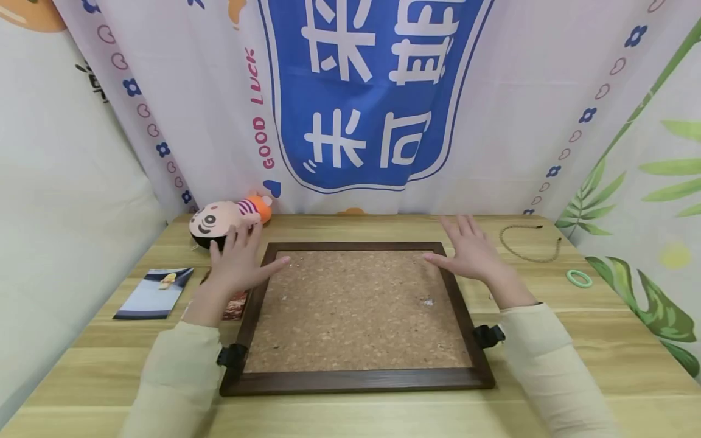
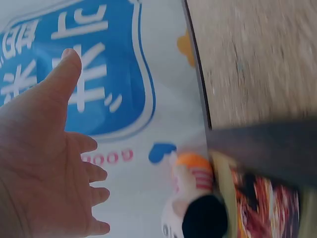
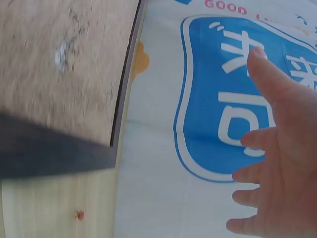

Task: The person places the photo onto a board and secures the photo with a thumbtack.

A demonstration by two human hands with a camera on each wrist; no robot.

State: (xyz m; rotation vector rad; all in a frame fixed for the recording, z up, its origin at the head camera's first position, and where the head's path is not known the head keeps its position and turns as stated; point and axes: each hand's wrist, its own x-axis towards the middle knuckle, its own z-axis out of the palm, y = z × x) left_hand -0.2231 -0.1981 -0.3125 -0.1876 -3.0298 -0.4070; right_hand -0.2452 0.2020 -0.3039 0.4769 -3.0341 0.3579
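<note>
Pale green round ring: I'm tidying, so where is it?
Head view: the ring lies at the right on the wooden table, below the curved tan cord.

A rectangular cork board (image 1: 356, 322), framed in dark brown, lies flat on the table (image 1: 372, 417).

head: above, forward-down | wrists: nearer, forward, rolled sideways | shared: corkboard (image 1: 356, 322), blue emblem (image 1: 378, 97)

Wooden table (image 1: 405, 415), framed corkboard (image 1: 356, 310), plush doll (image 1: 224, 220), blue leaflet (image 1: 155, 296), partly hidden reddish card (image 1: 235, 306), braided cord (image 1: 533, 261), green ring (image 1: 579, 286)
</note>
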